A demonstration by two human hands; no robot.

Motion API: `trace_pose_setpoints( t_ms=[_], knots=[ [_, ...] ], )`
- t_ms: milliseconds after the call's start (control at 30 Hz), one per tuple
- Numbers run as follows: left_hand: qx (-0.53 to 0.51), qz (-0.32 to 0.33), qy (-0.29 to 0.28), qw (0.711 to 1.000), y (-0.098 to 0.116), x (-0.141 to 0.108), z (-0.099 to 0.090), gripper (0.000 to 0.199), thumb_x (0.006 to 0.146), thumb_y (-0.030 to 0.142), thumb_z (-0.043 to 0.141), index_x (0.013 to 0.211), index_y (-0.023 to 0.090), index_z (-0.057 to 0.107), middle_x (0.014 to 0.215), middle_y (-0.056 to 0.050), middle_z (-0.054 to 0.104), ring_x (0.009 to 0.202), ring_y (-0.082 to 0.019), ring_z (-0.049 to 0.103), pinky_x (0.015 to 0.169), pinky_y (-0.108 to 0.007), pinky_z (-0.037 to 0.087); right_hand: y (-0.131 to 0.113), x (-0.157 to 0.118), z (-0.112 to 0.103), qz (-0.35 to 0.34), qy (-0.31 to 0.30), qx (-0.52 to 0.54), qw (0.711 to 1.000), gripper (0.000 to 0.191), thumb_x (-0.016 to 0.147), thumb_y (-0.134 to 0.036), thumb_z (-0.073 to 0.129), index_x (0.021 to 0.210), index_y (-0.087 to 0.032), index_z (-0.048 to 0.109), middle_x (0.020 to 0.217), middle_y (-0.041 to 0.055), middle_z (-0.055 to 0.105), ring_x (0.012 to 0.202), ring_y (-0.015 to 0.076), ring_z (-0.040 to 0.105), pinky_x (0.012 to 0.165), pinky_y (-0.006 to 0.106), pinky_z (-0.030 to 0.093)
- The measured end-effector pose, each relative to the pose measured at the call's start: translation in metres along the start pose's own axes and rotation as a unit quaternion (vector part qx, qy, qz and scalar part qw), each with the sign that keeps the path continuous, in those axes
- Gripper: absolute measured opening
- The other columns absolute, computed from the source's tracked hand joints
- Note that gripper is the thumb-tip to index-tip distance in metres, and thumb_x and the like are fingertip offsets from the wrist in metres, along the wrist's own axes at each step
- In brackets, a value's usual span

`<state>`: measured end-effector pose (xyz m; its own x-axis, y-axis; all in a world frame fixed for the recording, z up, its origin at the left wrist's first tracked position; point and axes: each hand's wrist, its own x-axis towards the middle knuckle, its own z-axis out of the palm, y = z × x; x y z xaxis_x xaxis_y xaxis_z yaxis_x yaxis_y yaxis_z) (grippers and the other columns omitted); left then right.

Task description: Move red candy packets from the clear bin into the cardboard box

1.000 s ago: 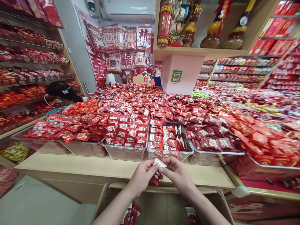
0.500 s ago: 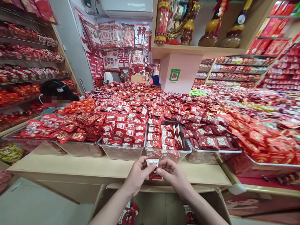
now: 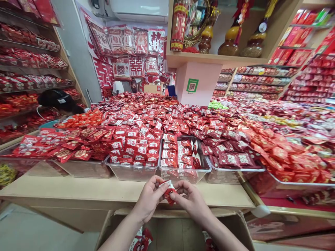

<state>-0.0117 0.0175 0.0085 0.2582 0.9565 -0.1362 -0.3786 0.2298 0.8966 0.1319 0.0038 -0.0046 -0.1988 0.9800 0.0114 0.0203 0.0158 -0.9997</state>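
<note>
A small red-and-white packet [image 3: 168,191] is held between my two hands, tilted, above the front edge of the wooden counter [image 3: 86,188]. My left hand [image 3: 148,198] pinches its left side with thumb and fingers. The thumb and fingers of my right hand [image 3: 190,198] grip its lower right part. Just beyond my hands, a clear bin [image 3: 184,170] holds rows of similar red-and-white packets. Below my forearms is an open cardboard box [image 3: 110,223], with a few red packets [image 3: 141,240] visible inside.
More clear bins heaped with red packets [image 3: 137,150] line the counter, with maroon ones [image 3: 230,153] on the right. A person's dark-haired head [image 3: 59,101] is behind the bins at left. A wooden display shelf [image 3: 220,59] overhangs the middle.
The packet has gone from roughly upright to tilted between my hands. The view has shifted slightly, and the person at left has lowered their head.
</note>
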Motion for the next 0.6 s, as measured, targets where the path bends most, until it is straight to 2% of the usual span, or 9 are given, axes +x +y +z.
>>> trace_pose_setpoints(
  t_ms=[133,200,267,367,433,500,600],
  knots=[
    [-0.001,0.013,-0.009,1.0,0.0,-0.001,0.0,0.014,0.073,0.025,0.059,0.074,0.018,0.047,0.067,0.004,0.057,0.06,-0.008,0.052,0.058,-0.022,0.043,-0.001,-0.003,0.003,0.006,-0.021,0.024,0.999,0.026,0.072,-0.039,0.055,0.08,-0.016,0.048,0.069,0.001,0.057,0.061,0.0123,0.055,0.054,0.024,0.045],
    [0.021,0.028,-0.016,0.999,-0.001,-0.001,-0.001,0.011,0.075,0.025,0.056,0.078,0.018,0.049,0.07,0.002,0.058,0.063,-0.009,0.053,0.061,-0.023,0.043,-0.008,-0.003,-0.003,-0.026,0.004,-0.002,1.0,0.024,0.073,-0.038,0.054,0.08,-0.016,0.049,0.072,0.0029,0.059,0.065,0.0134,0.055,0.058,0.025,0.045],
    [0.05,0.026,-0.029,0.998,-0.002,-0.001,-0.001,0.01,0.076,0.025,0.055,0.081,0.017,0.051,0.072,0.001,0.059,0.066,-0.01,0.054,0.062,-0.024,0.043,-0.021,0.0,-0.018,-0.065,0.055,-0.052,0.995,0.025,0.073,-0.038,0.054,0.082,-0.015,0.05,0.077,0.0051,0.06,0.07,0.0148,0.056,0.062,0.026,0.045],
    [0.088,0.011,-0.039,0.995,-0.003,0.0,-0.003,0.01,0.075,0.024,0.055,0.079,0.017,0.05,0.066,0.001,0.058,0.063,-0.011,0.055,0.06,-0.024,0.043,-0.052,0.013,-0.056,-0.094,0.124,-0.17,0.973,0.026,0.072,-0.038,0.054,0.086,-0.016,0.05,0.081,0.0059,0.06,0.072,0.0161,0.057,0.063,0.026,0.044],
    [0.104,0.01,-0.036,0.994,-0.004,0.0,-0.003,0.009,0.074,0.023,0.055,0.078,0.016,0.051,0.064,0.002,0.057,0.061,-0.011,0.054,0.059,-0.024,0.043,-0.073,0.024,-0.083,-0.08,0.155,-0.297,0.939,0.029,0.069,-0.037,0.055,0.089,-0.017,0.049,0.075,0.0036,0.06,0.067,0.0158,0.056,0.059,0.025,0.042],
    [0.114,0.008,-0.036,0.993,-0.004,0.0,-0.003,0.009,0.074,0.023,0.055,0.078,0.016,0.051,0.064,0.002,0.057,0.061,-0.011,0.054,0.059,-0.024,0.043,-0.09,0.036,-0.104,-0.048,0.165,-0.433,0.885,0.026,0.068,-0.034,0.055,0.087,-0.018,0.05,0.068,0.0014,0.058,0.062,0.0154,0.054,0.055,0.024,0.039],
    [0.124,0.004,-0.042,0.991,-0.004,0.0,-0.002,0.009,0.073,0.022,0.055,0.078,0.016,0.051,0.063,0.003,0.056,0.06,-0.01,0.054,0.059,-0.024,0.043,-0.106,0.047,-0.116,-0.006,0.131,-0.587,0.799,0.019,0.067,-0.029,0.055,0.083,-0.018,0.052,0.065,0.0009,0.058,0.061,0.0154,0.054,0.053,0.023,0.035]
  ],
)
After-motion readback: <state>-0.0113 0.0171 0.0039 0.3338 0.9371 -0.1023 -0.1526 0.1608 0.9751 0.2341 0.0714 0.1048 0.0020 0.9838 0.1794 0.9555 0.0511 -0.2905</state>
